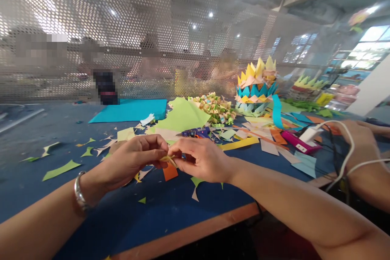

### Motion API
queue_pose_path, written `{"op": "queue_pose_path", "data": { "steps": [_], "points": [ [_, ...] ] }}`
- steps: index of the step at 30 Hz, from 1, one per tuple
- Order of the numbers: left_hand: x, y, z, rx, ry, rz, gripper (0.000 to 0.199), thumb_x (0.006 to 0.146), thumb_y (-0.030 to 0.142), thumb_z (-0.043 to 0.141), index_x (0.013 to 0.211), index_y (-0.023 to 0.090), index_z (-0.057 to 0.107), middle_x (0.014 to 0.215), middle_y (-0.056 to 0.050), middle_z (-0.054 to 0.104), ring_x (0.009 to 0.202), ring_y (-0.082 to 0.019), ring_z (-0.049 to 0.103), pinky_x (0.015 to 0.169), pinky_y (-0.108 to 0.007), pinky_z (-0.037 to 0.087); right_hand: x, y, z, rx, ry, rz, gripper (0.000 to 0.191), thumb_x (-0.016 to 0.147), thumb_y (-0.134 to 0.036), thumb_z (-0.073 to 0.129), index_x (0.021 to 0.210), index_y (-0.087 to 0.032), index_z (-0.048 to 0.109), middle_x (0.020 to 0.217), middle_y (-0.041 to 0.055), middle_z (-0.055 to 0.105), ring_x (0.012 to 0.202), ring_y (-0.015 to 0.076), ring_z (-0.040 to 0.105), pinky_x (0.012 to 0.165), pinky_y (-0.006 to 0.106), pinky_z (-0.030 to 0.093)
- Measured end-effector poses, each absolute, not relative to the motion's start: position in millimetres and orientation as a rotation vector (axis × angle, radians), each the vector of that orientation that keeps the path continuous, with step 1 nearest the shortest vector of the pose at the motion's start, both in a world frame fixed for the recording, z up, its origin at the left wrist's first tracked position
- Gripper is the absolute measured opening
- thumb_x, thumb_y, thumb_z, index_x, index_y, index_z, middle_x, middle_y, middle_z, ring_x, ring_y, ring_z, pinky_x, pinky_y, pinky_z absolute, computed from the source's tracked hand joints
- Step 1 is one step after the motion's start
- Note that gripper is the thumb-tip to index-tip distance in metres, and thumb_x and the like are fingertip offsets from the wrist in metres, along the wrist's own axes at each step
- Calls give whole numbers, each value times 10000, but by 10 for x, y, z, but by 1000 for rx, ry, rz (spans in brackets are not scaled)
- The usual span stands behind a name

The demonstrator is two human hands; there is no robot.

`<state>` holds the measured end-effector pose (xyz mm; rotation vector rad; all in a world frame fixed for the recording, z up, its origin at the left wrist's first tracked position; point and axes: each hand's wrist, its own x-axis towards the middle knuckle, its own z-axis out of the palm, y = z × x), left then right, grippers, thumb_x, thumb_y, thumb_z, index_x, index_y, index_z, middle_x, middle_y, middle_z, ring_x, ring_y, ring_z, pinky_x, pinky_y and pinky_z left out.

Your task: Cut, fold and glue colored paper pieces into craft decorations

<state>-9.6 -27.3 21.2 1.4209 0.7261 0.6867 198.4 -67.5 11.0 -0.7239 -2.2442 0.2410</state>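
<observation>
Close together over the table, both of my hands pinch one small piece of pale yellow paper (169, 160). My left hand (137, 156), with a silver bangle at its wrist, grips the piece from the left between thumb and fingers. From the right, my right hand (201, 158) holds it with curled fingers. The fingers partly hide its shape. An orange paper square (170, 172) lies just beneath. Right behind my hands rests a blue glue gun (195, 132), and farther back a large light green sheet (185, 115).
Paper scraps (61, 170) litter the blue table (143, 219). A turquoise sheet (131, 110), a heap of folded paper pieces (215, 107) and stacked paper crowns (256, 89) stand behind. At right are a pink power strip (301, 142), white cables and another person's arm (365, 158).
</observation>
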Motion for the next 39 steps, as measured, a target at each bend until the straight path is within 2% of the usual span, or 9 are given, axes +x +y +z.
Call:
{"op": "queue_pose_path", "data": {
  "steps": [7,19,27,33,39],
  "points": [
    [-111,-246,184,1486,713,663,90,755,252,752,783,180,706,773,-3,681,684,-124,619,635,-208,500,1993,-701,137,-768,-2246,406,184,891,-189,550,1072,-182,581,852,25,674,666,109,572,604,244,453],
    [-93,-267,200,1441,716,663,119,728,240,771,742,164,680,760,0,670,697,-117,610,642,-207,501,1996,-692,126,-734,-2270,379,223,881,-154,555,1099,-145,600,861,31,668,632,102,547,598,236,444],
    [-105,-231,170,1473,692,687,127,780,255,746,821,163,669,801,-17,668,737,-137,626,711,-249,496,1991,-698,122,-802,-2189,428,180,872,-175,560,1052,-176,563,805,0,648,556,74,497,564,223,423],
    [-91,-242,182,1462,687,787,143,776,272,753,806,174,653,790,-11,666,752,-145,638,740,-266,501,1988,-685,126,-817,-2157,386,29,871,-203,576,873,-180,558,781,5,620,568,70,483,548,212,410],
    [-97,-262,181,1470,701,798,161,767,284,767,804,171,658,762,-11,667,732,-141,641,724,-259,498,1984,-676,112,-732,-2183,280,40,894,-172,560,857,-170,575,777,11,626,544,71,430,537,211,394]
  ]
}}
